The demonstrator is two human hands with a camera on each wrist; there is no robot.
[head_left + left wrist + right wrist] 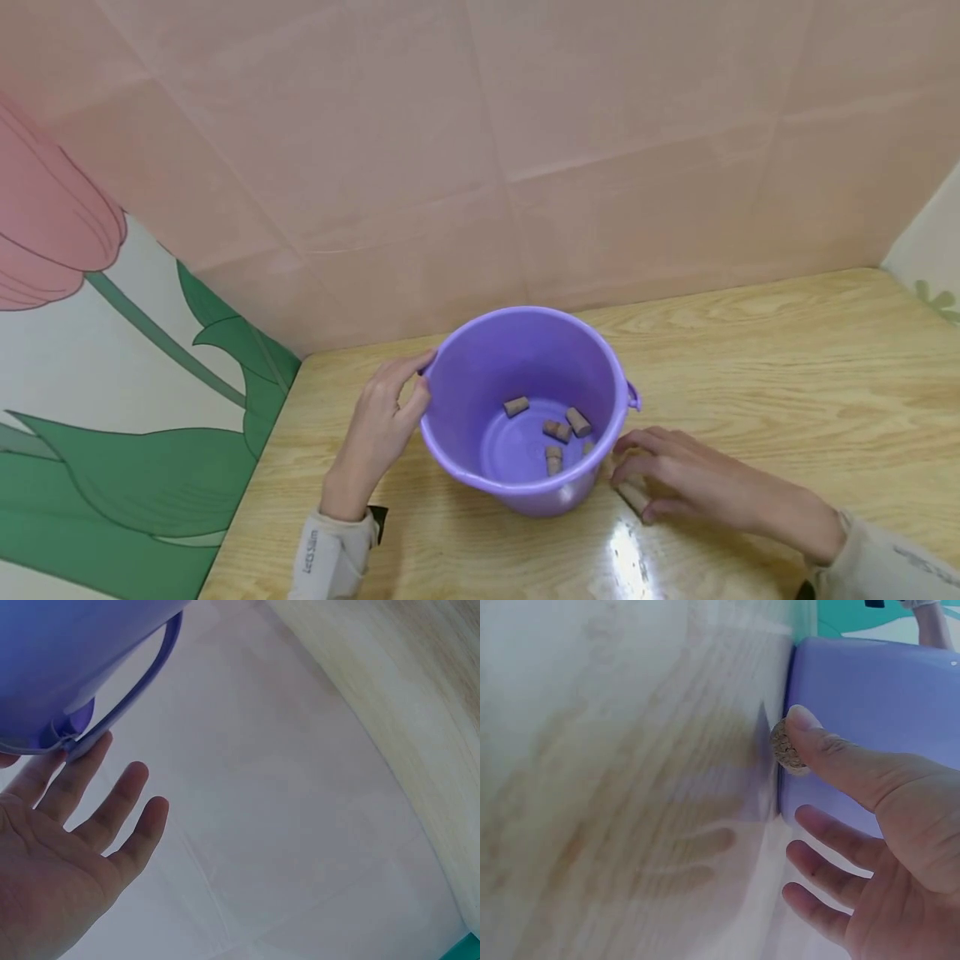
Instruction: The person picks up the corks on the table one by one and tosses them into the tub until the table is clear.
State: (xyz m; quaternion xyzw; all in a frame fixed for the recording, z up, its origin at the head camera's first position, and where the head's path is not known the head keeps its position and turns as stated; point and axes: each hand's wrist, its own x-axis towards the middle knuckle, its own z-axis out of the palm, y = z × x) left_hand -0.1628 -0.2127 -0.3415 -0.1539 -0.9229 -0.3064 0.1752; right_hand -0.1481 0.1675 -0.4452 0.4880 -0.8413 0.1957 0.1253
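A purple bucket [525, 492] stands on the table with several corks [516, 407] lying in its bottom. At its left rim, my left hand [386, 408] grips the edge between thumb and fingers. The left wrist view has that hand's [82, 840] fingertips against the bucket's handle [142, 682], other fingers spread. Low beside the bucket's right side, my right hand [667, 475] holds one more cork [633, 498] close to the tabletop. From the right wrist, the thumb lies over this cork's [789, 750] speckled round end; the forefinger is hidden and the remaining fingers are loosely bent.
The wood-grain table [787, 375] extends to both sides of the bucket. Behind it rises a pinkish sheet-covered wall [600, 150]. A wall with painted tulips [150, 450] borders the left edge, and a pale wall [933, 242] the right.
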